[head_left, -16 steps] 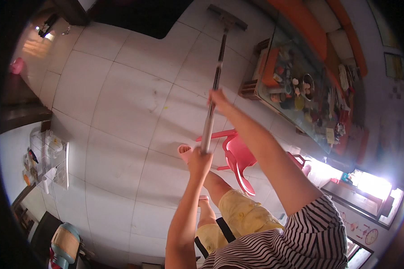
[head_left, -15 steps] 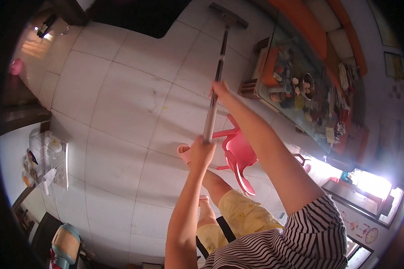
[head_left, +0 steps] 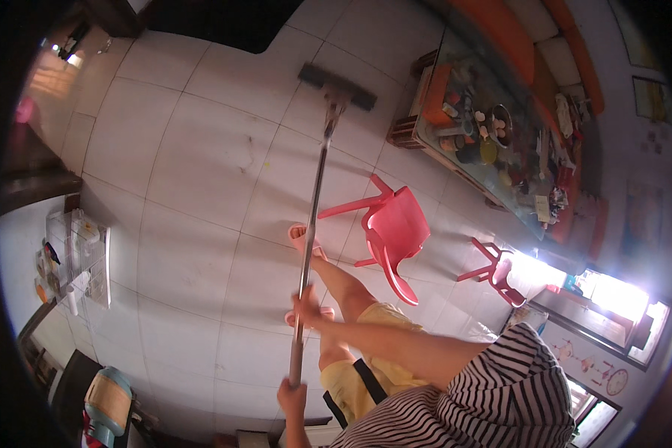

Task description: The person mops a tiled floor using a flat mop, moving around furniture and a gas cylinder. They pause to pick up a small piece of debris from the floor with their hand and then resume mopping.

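Observation:
A flat floor mop with a long metal handle (head_left: 314, 208) runs up the middle of the view, its dark head (head_left: 337, 86) lying on the pale tiled floor (head_left: 183, 172). My left hand (head_left: 292, 396) is closed round the lower grip of the handle. Higher up, my right hand (head_left: 306, 306) grips the metal shaft, slightly blurred. A pink plastic chair (head_left: 399, 224) stands close to the right of the handle, beside my slippered foot (head_left: 302, 239).
A cluttered glass-topped table (head_left: 455, 153) stands right, before an orange sofa (head_left: 519, 30). Another small chair (head_left: 496, 272) is beyond the pink one. A wire rack (head_left: 78, 261) and water jug (head_left: 108, 396) line the left. A dark mat (head_left: 220, 22) lies at the top.
The mop has been drawn back toward me and leftward, its head lower in view. Both hands moved down and left. The pink chair and a smaller chair behind it now show clear of my right arm.

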Demonstrator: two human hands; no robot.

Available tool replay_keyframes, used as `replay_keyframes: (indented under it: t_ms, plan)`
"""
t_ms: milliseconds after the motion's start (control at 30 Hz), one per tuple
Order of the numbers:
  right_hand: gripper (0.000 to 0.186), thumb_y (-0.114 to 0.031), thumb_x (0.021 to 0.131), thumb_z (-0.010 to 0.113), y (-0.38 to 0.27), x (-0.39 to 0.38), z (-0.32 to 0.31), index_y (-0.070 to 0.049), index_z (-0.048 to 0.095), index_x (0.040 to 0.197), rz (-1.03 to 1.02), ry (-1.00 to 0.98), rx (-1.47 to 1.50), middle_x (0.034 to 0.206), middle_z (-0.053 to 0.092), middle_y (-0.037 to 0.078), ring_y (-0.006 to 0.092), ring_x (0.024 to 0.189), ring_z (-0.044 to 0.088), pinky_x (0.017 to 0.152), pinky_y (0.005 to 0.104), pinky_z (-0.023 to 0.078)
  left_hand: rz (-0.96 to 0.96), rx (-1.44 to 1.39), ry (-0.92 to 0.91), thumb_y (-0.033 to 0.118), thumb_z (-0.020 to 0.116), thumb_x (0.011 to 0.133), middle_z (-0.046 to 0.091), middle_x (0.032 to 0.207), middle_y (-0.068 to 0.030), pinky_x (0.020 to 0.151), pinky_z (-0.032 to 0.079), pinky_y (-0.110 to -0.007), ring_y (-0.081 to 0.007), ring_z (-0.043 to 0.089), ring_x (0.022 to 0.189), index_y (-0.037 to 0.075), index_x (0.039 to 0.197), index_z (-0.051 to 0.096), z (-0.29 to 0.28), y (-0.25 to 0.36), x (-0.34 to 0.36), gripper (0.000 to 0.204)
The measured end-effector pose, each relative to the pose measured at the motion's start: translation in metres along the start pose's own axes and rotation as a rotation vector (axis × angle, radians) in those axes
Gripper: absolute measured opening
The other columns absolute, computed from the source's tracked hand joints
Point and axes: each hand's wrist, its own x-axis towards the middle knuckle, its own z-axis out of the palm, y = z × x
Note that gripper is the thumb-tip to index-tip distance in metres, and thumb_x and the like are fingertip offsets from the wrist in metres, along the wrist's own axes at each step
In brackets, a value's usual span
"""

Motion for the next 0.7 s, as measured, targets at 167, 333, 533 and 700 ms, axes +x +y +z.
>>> replay_keyframes:
  t_ms: [167,333,533,700]
  plan:
    - [0.038,-0.015,0.082,0.05,0.046,-0.077,0.005,0.002,0.021,0.101,0.129,-0.219,0.156,0.072,0.053,0.015,0.0215,0.05,0.057,0.041,0.0328,0.048,-0.136,0.193,-0.186,0.028,0.062,0.069,0.063,0.083,-0.019,0.069,0.048,-0.044,-0.0378,0.06,0.08,0.005,0.096,0.06,-0.047,-0.001,-0.081,0.036]
    - [0.025,-0.01,0.078,0.053,-0.047,0.015,-0.074,-0.003,0.031,0.09,-0.209,-0.061,0.11,0.056,0.05,0.008,0.0196,0.042,0.052,0.035,0.0326,0.041,0.11,-0.073,-0.125,0.014,0.056,0.064,0.056,0.065,-0.025,0.058,0.045,-0.046,-0.0437,0.057,0.07,-0.004,0.073,0.053,-0.015,0.105,-0.026,0.02]
    - [0.035,-0.018,0.073,0.055,-0.157,0.197,-0.168,0.0,0.034,0.094,-0.303,0.555,-0.147,0.063,0.051,0.015,0.0243,0.047,0.054,0.039,0.0368,0.045,0.44,-0.086,-0.288,0.016,0.055,0.071,0.058,0.076,-0.0282,0.064,0.046,-0.046,-0.0435,0.057,0.077,-0.005,0.085,0.05,0.016,0.285,0.067,0.026]
    - [0.033,-0.015,0.075,0.048,-0.18,0.164,-0.167,0.004,0.032,0.098,-0.152,0.429,-0.043,0.067,0.055,0.019,0.0276,0.048,0.057,0.042,0.0388,0.048,0.47,-0.03,-0.336,0.016,0.054,0.071,0.059,0.074,-0.0266,0.065,0.047,-0.047,-0.0419,0.058,0.076,-0.004,0.086,0.05,0.007,0.275,0.082,0.025]
